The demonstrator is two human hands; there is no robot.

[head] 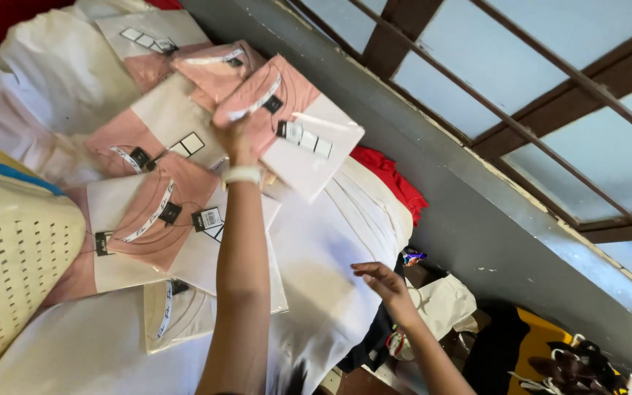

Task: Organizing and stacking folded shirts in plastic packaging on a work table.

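Packaged pink shirt lifting off the pile

White sheet point(330, 249) is spreading under both arms, with folded pink shirts point(159, 212) lying below and left of the left hand point(237, 139). That hand, arm fully stretched, is gripping a packaged pink shirt point(294, 124), its long axis slanting away rightward. Right hand point(382, 281) is hovering open, nearer the body, holding nothing.

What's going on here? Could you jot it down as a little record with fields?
Setting: a pile of white bags beside a grey wall under a barred window
Left hand: raised, gripping a folded pink garment in clear wrap
Right hand: open, fingers spread above the white bags, holding nothing
Nearby: more wrapped pink garments, a cream perforated basket, red cloth
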